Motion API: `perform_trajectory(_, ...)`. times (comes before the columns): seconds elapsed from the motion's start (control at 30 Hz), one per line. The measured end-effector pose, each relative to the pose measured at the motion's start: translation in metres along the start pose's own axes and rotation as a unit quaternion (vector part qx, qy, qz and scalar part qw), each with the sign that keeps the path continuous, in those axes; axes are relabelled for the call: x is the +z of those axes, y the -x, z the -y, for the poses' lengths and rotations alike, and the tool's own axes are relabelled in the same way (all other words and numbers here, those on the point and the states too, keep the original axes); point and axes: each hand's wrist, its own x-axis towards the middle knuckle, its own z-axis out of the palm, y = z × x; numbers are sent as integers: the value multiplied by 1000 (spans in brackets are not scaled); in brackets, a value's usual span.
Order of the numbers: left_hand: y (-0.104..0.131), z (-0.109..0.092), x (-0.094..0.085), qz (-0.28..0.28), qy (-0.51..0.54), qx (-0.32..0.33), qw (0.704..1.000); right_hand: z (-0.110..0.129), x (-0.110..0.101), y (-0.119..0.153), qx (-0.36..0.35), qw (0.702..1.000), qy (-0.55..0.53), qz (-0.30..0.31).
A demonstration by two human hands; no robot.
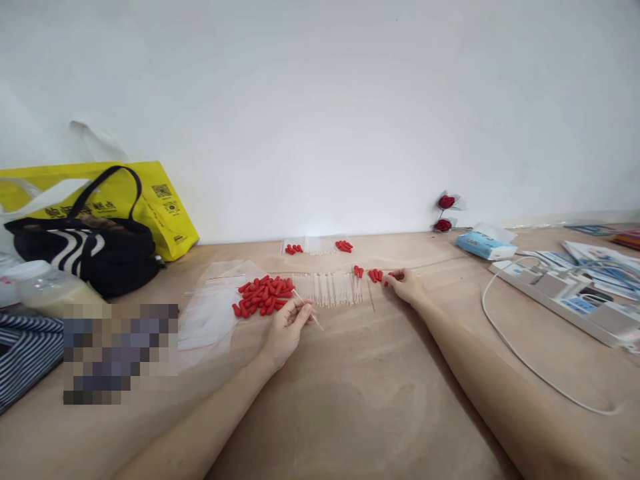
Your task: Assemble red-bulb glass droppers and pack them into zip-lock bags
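My left hand (287, 333) pinches a thin clear dropper tube (314, 320), which slants down to the right. Just behind that hand lies a heap of red rubber dropper bulbs (265, 295). A row of similar clear tubes (327, 290) is laid side by side in the middle of the table. At the row's right end, my right hand (407, 287) has its fingertips closed on a red rubber bulb (387, 283), partly hidden by the fingers. Beside it are a few more red bulbs (375, 275), and two others (359, 272) touch the row's tubes.
Clear zip bags (213, 313) lie left of the heap. Farther back, a bag (320, 245) holds tubes and red bulbs. A yellow bag (173, 213), a black bag (115, 250) and a bottle (50, 290) stand left. A tissue pack (486, 243) and a corded power strip (565, 300) lie right.
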Motion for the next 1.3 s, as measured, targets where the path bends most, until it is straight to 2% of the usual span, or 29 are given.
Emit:
perform_trajectory(0.13,-5,0,-7,8,-120,90,989,20,5,16,-32,991,-126,2)
perform_trajectory(0.3,-2,2,-13,19,-328,247,912,53,24,61,-76,965,-231,96)
perform_trajectory(0.47,5,5,-9,24,-408,316,856,62,41,95,-59,891,-379,242)
perform_trajectory(0.6,6,6,-6,35,-426,328,842,59,46,100,-51,871,-398,282)
perform_trajectory(0.7,6,7,-6,33,-433,325,840,56,47,100,-74,865,-383,316)
perform_trajectory(0.87,6,7,-6,36,-431,326,841,55,48,104,-130,865,-360,325)
perform_trajectory(1.07,5,9,-8,43,-435,336,834,58,46,106,-110,852,-376,346)
perform_trajectory(1.3,6,6,-5,45,-441,342,828,62,48,110,-138,888,-321,298)
